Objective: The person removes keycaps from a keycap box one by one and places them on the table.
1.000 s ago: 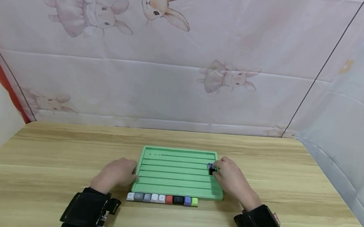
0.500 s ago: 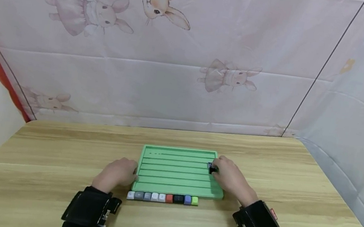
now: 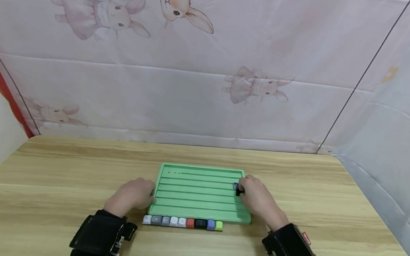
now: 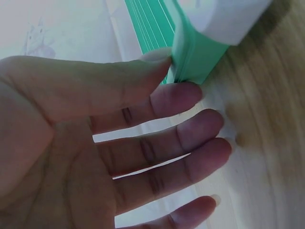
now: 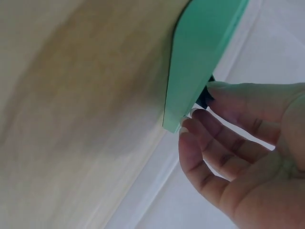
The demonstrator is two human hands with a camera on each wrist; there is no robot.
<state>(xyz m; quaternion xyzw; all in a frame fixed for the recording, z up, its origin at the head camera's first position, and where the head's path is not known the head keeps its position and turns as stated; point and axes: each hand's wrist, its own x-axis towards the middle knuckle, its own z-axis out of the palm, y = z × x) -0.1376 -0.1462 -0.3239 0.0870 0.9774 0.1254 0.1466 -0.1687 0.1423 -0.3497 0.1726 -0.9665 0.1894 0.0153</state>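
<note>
A green ridged tray (image 3: 196, 191) lies flat on the table in the head view. My left hand (image 3: 132, 196) is at its left side; in the left wrist view the thumb and index finger hold the tray's edge (image 4: 195, 55), the other fingers apart from it. On the right side, my right hand (image 3: 259, 200) pinches a black keycap (image 3: 239, 192) between thumb and index finger, over the tray's right end. A small dark keycap (image 3: 236, 185) sits just behind that one, partly hidden by the fingers. The pinched keycap (image 5: 205, 98) is mostly covered in the right wrist view.
Along the tray's front edge runs a row of several keycaps (image 3: 182, 223) in white, grey, red, black, purple and lime. They stand on the wood-grain table (image 3: 78, 172). Behind the table rises a cloth backdrop (image 3: 177, 98) with rabbit prints.
My right wrist has shifted slightly left and forward, while the fingers stay on the black keycap. The left hand and tray look unmoved.
</note>
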